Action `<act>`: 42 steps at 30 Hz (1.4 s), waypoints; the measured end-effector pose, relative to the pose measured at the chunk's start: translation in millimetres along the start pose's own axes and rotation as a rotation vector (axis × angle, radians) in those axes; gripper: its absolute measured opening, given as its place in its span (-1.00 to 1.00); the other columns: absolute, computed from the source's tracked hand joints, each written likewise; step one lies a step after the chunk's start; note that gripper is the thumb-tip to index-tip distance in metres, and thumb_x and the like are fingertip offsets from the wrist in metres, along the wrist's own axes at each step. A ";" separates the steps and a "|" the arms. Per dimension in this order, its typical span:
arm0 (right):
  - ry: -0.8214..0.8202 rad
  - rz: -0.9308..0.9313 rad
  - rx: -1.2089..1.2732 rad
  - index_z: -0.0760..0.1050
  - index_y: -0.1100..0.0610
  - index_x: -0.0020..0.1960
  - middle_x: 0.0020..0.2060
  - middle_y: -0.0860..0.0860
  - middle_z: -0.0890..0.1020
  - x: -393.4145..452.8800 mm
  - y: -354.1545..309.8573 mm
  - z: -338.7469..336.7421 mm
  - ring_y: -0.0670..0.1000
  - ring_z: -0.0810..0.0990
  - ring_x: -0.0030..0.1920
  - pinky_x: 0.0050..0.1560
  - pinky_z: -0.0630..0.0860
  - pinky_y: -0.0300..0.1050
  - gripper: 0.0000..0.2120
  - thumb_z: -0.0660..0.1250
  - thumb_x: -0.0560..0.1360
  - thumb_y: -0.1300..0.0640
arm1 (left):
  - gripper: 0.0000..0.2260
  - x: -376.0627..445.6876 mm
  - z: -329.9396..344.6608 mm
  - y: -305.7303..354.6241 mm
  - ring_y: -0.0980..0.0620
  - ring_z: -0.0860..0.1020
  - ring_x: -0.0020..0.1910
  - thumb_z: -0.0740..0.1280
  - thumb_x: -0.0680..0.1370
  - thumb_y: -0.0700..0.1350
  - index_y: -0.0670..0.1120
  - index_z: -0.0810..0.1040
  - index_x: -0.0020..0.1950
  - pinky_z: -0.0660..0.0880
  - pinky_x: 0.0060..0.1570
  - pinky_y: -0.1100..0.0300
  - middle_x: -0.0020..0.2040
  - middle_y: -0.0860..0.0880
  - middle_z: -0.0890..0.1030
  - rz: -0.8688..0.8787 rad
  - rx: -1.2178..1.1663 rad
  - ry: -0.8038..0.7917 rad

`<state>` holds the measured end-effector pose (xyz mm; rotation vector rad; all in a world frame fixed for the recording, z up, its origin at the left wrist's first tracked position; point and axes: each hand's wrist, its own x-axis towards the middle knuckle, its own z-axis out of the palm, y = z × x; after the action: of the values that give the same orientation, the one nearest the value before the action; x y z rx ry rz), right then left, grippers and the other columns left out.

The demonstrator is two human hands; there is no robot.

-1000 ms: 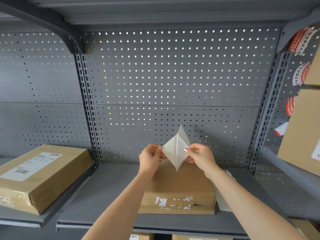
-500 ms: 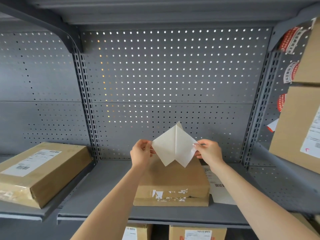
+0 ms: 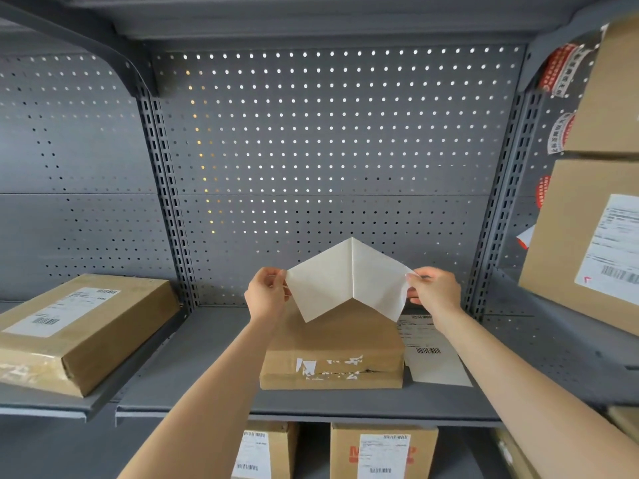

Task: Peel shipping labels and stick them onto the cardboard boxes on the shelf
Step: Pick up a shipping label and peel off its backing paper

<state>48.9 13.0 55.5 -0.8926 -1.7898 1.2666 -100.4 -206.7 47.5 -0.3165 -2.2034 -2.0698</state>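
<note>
Pinching opposite corners of a white creased label sheet, the left hand and right hand hold it spread in the air; each hand's fingers are closed tight on the thin paper, thumb against forefinger. The sheet is matte and blank on the side facing the camera, with one sharp vertical fold down its middle that gives it a shallow roof-like outline.

Directly below the fingers lies a flat brown cardboard box on the grey metal shelf. Its front edge bears ragged white scraps of torn paper, and its top shows plain corrugated board. Just to the right of the right fingers' level, beside that box and touching the shelf, lies a white printed label sheet with a barcode.

Far to the left of the left fingers rests a second flat brown cardboard box with a white barcode label on a neighbouring shelf; clear tape glosses its near corner. Well to the right of the right fingers stand stacked brown cardboard boxes, one carrying a printed label. Below the shelf, two labelled brown cardboard boxes show. Behind the fingers rises a grey perforated metal back panel, its round holes in regular rows.
</note>
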 end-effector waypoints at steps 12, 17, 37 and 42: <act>0.063 0.034 0.061 0.57 0.20 -0.11 -0.29 0.12 0.64 -2.7 1.7 -21.4 0.06 0.64 -0.32 -0.26 0.59 -0.10 -0.93 0.31 0.49 0.28 | -0.91 -7.6 -1.1 4.2 0.03 0.55 -0.35 0.23 0.58 -0.17 -0.12 0.51 -0.08 0.53 -0.22 0.15 -0.19 -0.08 0.60 -0.022 -0.019 0.083; 0.073 0.037 0.058 0.57 0.20 -0.09 -0.27 0.12 0.64 -4.3 3.0 -23.5 0.08 0.65 -0.31 -0.24 0.60 -0.08 -0.93 0.30 0.49 0.28 | -0.89 -8.4 -6.8 3.2 0.03 0.55 -0.36 0.21 0.59 -0.17 -0.12 0.50 -0.08 0.50 -0.28 0.19 -0.16 -0.09 0.61 -0.036 -0.022 0.131; 0.115 0.041 0.086 0.55 0.19 -0.09 -0.29 0.14 0.64 -13.7 3.0 -36.7 0.06 0.65 -0.36 -0.31 0.58 -0.17 -0.91 0.28 0.49 0.31 | -0.87 -16.0 -25.1 2.8 -0.08 0.61 -0.27 0.19 0.59 -0.17 -0.06 0.46 -0.14 0.58 -0.03 -0.06 -0.24 -0.02 0.58 -0.092 -0.014 0.183; 0.101 0.035 0.078 0.55 0.22 -0.06 -0.27 0.17 0.63 -12.5 5.6 -37.1 0.13 0.66 -0.33 -0.21 0.62 -0.07 -0.91 0.27 0.51 0.30 | -0.88 -21.4 -16.7 5.0 0.06 0.54 -0.41 0.20 0.58 -0.16 -0.12 0.49 -0.11 0.55 -0.13 0.03 -0.22 -0.08 0.61 -0.055 0.019 0.149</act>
<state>87.9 19.6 56.1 -0.9303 -1.6420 1.2819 -79.6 -224.8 48.9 -0.0977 -2.1662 -2.0258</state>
